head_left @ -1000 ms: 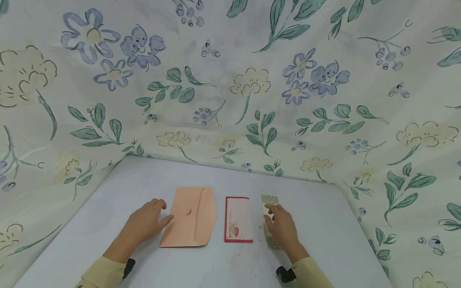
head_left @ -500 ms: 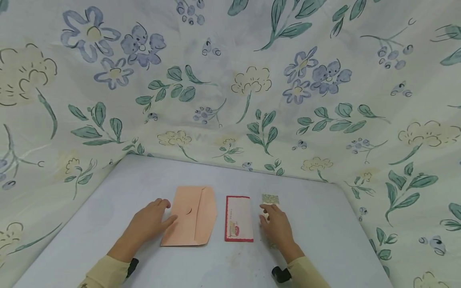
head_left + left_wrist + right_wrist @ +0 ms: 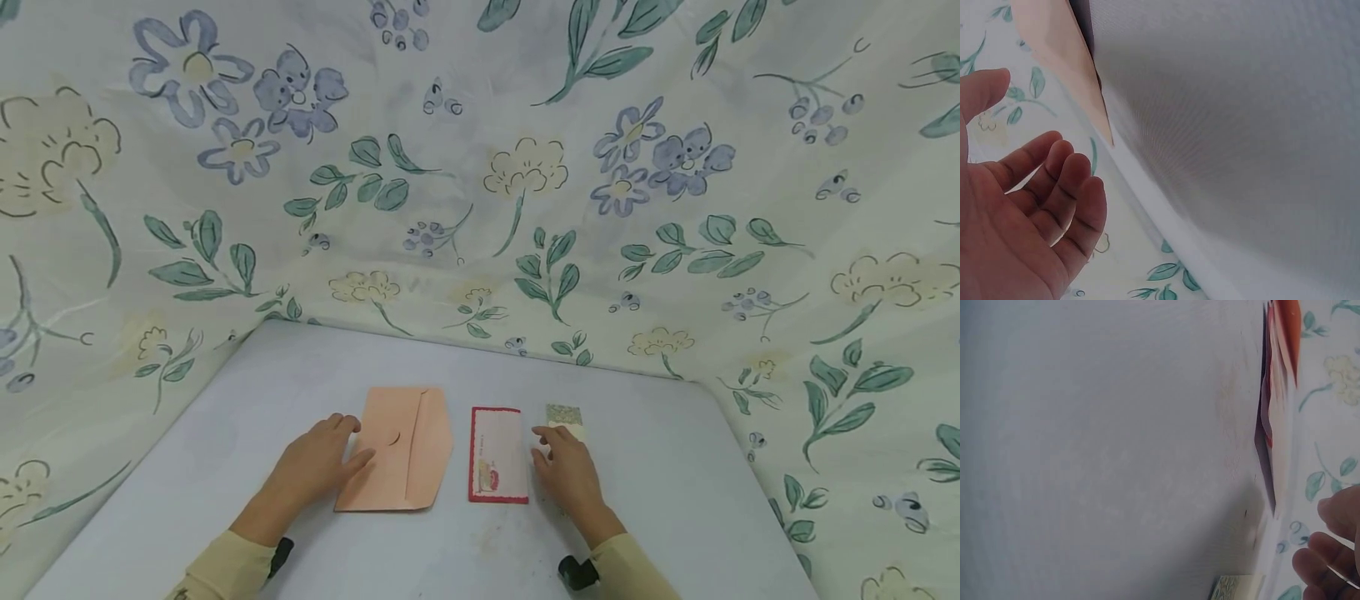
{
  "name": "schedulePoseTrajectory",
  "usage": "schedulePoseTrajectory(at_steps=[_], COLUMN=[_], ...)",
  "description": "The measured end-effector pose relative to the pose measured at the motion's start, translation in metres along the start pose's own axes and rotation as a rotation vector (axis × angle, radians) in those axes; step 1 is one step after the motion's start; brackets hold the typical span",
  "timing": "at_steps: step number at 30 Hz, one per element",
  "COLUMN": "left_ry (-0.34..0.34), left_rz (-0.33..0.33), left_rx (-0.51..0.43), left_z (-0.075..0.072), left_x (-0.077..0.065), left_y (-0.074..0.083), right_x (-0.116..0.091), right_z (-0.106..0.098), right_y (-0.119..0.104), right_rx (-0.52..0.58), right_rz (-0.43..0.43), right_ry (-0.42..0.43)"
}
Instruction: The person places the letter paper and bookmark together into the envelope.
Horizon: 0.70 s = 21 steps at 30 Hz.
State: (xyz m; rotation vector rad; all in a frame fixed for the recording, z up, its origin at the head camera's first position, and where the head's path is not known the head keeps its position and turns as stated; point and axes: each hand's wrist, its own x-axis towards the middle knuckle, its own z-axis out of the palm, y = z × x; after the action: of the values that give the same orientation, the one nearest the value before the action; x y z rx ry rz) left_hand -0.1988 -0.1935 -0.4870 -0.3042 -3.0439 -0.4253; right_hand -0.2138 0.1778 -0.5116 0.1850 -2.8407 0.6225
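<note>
Has, on the table (image 3: 667, 475), the envelope (image 3: 420, 450) left of the card (image 3: 502, 442), the strip (image 3: 564, 415) at the card's right, all apart, midway between the side edges. Has the left hand (image 3: 315, 460) over the envelope's left edge, the right hand (image 3: 572, 475) over the strip. Backs the far edge with cloth (image 3: 450, 217).

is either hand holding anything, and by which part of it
Nothing is held: the left hand hovers by the peach envelope, the right hand by the red-edged card.
</note>
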Motion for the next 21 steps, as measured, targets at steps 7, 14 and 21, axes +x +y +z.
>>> schedulePoseTrajectory(at_steps=[7, 14, 21], left_ry=[0.034, 0.043, 0.053], left_rz=[0.032, 0.029, 0.027], left_rx=[-0.010, -0.005, 0.000], left_z=[0.005, 0.007, 0.010], left_x=[-0.001, -0.001, 0.000], left_y=[-0.001, 0.001, 0.003], right_x=[0.000, 0.000, 0.001], right_z=[0.005, 0.007, 0.012], right_y=[-0.005, -0.013, -0.017], right_rx=[-0.007, 0.003, 0.005], right_rz=[0.018, 0.020, 0.038], right_ry=[-0.018, -0.031, -0.054])
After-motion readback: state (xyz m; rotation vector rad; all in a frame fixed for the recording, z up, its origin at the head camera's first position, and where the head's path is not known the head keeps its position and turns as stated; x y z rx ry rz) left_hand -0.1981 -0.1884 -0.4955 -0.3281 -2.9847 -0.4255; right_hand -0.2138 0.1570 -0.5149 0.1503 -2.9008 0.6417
